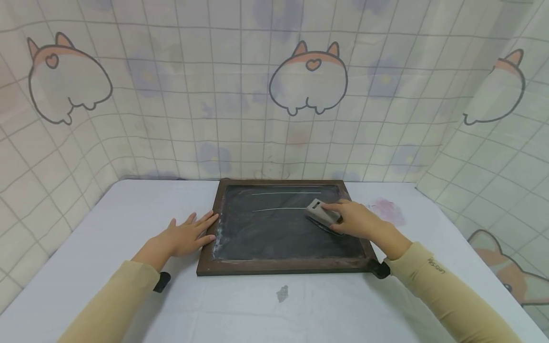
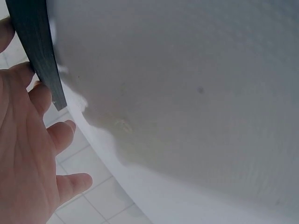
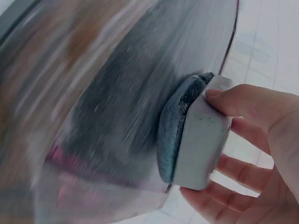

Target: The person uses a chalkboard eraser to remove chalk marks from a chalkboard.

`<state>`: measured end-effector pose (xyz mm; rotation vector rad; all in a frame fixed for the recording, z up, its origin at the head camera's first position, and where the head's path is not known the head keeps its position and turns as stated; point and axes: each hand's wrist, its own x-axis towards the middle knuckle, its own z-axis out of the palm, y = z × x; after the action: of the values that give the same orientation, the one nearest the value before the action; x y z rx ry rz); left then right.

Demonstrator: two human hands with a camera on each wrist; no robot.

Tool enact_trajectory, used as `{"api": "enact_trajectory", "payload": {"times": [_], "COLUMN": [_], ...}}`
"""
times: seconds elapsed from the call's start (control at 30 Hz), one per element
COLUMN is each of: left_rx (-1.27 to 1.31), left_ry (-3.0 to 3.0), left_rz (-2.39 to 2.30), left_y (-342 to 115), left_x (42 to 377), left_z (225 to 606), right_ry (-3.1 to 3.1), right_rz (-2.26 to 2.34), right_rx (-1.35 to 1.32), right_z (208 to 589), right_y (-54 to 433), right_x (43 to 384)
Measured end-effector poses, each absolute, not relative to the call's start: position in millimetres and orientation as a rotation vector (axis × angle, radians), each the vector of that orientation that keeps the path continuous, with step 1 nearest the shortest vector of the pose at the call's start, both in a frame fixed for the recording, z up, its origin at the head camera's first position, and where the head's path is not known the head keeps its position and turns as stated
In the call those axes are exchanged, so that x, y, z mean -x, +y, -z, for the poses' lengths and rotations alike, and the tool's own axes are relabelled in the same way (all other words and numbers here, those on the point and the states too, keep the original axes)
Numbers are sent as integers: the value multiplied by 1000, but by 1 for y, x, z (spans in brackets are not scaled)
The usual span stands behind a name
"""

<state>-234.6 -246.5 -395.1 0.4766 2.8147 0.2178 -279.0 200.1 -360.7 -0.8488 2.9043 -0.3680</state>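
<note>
A framed blackboard [image 1: 274, 238] lies on the white-covered table, with two thin chalk lines across its upper part. My right hand [image 1: 358, 219] grips a grey chalkboard eraser [image 1: 322, 213] by its sides, near the right end of the lower line. In the right wrist view the dark felt pad of the eraser [image 3: 194, 140] faces the board, thumb on one side and fingers on the other. At the board's left edge my left hand [image 1: 182, 237] rests with fingers spread, the fingertips touching the wooden frame [image 2: 39, 51].
The white tablecloth [image 1: 231, 309] has a grey patch [image 1: 282, 293] in front of the board and a pink stain [image 1: 387, 212] to its right. A patterned curtain [image 1: 240, 119] encloses the back and both sides. Dark wrist straps show under both sleeves.
</note>
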Motion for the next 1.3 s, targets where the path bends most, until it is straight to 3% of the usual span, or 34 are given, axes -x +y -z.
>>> {"api": "enact_trajectory", "payload": {"times": [0.63, 1.3], "left_rx": [-476, -472], "left_ry": [2812, 2804], "left_rz": [-223, -218], "left_y": [-244, -246], "left_x": [232, 235], "left_z": [392, 396], "right_ry": [2760, 3000], "right_rz": [227, 386], "right_rx": [1451, 980], "right_z": [369, 372], "right_y": [112, 223], "right_x": [252, 283]}}
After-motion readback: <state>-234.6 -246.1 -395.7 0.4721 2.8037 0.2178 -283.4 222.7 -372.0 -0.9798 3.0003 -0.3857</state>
